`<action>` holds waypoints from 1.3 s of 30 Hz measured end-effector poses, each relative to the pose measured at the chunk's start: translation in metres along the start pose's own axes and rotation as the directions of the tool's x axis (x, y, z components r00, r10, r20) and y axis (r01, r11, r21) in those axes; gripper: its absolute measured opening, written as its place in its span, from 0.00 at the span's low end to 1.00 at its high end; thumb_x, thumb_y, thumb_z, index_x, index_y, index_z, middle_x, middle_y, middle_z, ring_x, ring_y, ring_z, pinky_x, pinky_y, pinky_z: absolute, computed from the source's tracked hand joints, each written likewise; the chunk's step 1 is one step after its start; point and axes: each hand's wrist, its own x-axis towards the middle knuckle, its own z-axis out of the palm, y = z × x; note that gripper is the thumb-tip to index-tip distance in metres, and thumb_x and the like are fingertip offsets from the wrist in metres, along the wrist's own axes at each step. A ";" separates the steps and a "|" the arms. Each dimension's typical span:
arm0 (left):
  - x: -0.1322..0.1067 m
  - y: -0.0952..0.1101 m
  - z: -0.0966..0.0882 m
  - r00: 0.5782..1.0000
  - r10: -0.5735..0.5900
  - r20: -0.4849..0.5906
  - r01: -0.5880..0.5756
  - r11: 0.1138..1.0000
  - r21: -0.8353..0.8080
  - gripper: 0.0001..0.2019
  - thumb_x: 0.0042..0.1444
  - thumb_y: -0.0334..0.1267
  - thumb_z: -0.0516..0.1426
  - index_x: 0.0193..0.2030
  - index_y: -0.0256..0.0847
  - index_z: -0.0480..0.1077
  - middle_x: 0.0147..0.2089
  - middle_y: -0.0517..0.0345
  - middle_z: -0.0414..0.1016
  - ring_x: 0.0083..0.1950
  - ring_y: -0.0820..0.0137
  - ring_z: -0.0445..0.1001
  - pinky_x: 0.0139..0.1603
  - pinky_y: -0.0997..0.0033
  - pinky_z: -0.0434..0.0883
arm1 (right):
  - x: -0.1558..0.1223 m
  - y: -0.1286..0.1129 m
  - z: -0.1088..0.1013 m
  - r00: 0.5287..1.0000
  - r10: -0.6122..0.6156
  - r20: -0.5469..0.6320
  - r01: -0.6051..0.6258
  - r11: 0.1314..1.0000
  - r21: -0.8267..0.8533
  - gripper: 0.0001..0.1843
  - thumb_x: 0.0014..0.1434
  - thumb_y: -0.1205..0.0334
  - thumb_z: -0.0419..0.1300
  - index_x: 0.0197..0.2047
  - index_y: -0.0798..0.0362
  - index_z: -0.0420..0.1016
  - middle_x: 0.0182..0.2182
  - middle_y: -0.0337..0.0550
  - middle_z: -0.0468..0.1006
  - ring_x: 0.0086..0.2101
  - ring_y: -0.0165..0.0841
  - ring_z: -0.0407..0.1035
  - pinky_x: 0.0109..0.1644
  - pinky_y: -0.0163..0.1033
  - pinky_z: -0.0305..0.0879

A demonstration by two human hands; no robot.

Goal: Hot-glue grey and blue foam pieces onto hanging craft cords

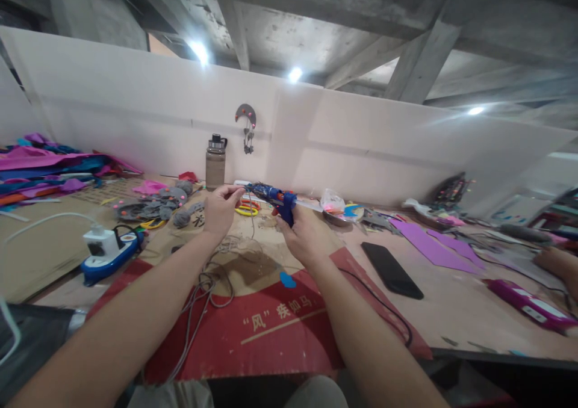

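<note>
My right hand is wrapped round the grip of a blue hot glue gun, whose nozzle points left. Close to the nozzle, the fingers of my left hand are pinched together; whatever sits between them is too small to make out. A thin grey cord hangs just below the nozzle, and more of it lies in loose loops on the red and brown cardboard under my arms. Behind my left hand lie yellow-handled scissors. A blue scrap rests on the cardboard.
A water bottle stands by the white partition. Left are a blue power strip, grey felt pieces and coloured felt. Right are a black phone, purple sheets, a magenta device and another person's hand.
</note>
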 end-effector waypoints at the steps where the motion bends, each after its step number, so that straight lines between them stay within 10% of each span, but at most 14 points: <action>1: 0.000 0.000 0.000 1.000 -0.001 0.000 0.001 1.000 0.005 0.11 0.49 0.41 0.59 0.35 0.36 0.77 0.21 0.62 0.70 0.23 0.75 0.66 0.25 0.77 0.61 | 0.000 -0.001 -0.001 1.000 -0.003 0.002 0.003 1.000 -0.022 0.09 0.56 0.62 0.53 0.41 0.52 0.69 0.37 0.47 0.76 0.37 0.37 0.69 0.41 0.39 0.63; 39: 0.000 0.000 0.000 0.999 0.050 -0.016 -0.050 0.999 0.018 0.12 0.49 0.42 0.59 0.35 0.36 0.76 0.22 0.60 0.71 0.24 0.75 0.67 0.25 0.76 0.63 | -0.002 0.004 0.005 1.000 0.005 -0.012 -0.006 0.998 -0.067 0.12 0.58 0.59 0.52 0.43 0.52 0.70 0.36 0.48 0.76 0.37 0.39 0.69 0.42 0.40 0.63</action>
